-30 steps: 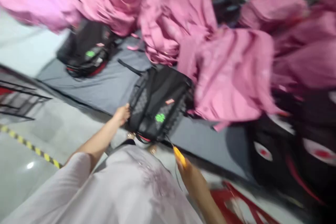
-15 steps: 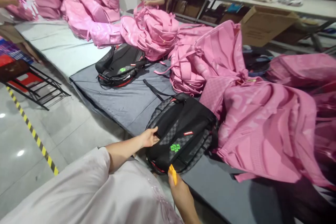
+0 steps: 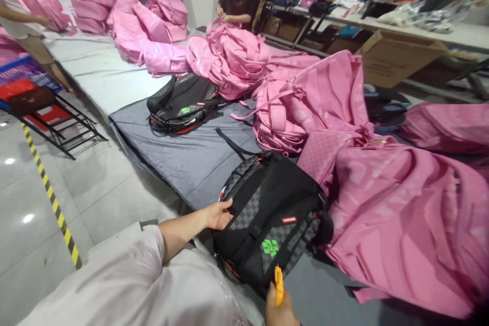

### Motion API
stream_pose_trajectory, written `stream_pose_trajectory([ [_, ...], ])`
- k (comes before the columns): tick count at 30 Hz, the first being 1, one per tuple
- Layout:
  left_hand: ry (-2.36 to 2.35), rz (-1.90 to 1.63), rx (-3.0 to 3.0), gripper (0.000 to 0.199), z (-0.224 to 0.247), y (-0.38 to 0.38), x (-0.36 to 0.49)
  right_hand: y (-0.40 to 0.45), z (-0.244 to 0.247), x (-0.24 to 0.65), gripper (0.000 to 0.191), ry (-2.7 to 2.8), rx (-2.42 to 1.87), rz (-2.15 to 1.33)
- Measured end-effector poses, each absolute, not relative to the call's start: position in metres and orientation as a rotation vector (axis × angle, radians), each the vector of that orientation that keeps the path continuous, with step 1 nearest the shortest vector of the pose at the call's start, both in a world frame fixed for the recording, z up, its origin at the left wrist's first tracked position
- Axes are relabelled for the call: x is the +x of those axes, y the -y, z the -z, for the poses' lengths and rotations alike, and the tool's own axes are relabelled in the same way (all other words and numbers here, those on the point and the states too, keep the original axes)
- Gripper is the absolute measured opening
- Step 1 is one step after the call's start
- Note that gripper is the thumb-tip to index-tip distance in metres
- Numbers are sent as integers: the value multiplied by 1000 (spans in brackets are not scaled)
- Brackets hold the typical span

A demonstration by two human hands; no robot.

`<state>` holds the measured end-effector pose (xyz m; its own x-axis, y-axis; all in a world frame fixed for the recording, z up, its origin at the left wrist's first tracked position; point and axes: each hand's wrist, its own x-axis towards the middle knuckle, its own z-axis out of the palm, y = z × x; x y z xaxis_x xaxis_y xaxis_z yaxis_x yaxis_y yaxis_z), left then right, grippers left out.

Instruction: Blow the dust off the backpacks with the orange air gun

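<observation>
A black backpack [image 3: 282,188] with grey checked panels, a small red label and a green print lies on the near part of the table. My left hand [image 3: 219,215] is at its left side, thumb on the fabric and the other fingers partly hidden against the bag. Closed around a small yellow tool [image 3: 279,285], apparently thread snips, my right hand [image 3: 280,310] is at the bag's lower edge. The tool's tip is close to the green print. A similar black backpack [image 3: 183,104] lies farther off on the table.
Pink backpacks [image 3: 405,214] are piled along the right and far side of the grey-covered table [image 3: 171,163]. A person [image 3: 240,0] stands across it, another [image 3: 23,20] at far left. A black metal stool [image 3: 69,127] is on the floor; a cardboard box [image 3: 397,56] is behind.
The yellow tool in my right hand has moved right and nearer the green print. My left hand stays on the backpack's side. The whole view has shifted slightly.
</observation>
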<state>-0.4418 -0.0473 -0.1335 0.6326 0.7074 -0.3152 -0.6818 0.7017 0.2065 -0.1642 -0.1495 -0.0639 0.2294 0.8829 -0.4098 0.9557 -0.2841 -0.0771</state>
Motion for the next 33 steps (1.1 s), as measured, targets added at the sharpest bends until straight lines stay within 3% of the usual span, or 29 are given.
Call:
stream_pose_trajectory([
  [17, -745, -1217, -159, 63, 64, 53, -477, 117, 20, -195, 58, -1758, 2127, 726],
  [22, -741, -1173, -20, 75, 61, 39, -463, 116, 12, -192, 53, -1781, 2260, 816],
  [27, -708, -1082, 58, 83, 58, 40, -454, 170, 12, -168, 47, -1656, 2386, 866],
  [33, -745, -1057, 135, 78, 47, 40, -440, 223, 19, -182, 40, -1616, 2245, 1042],
])
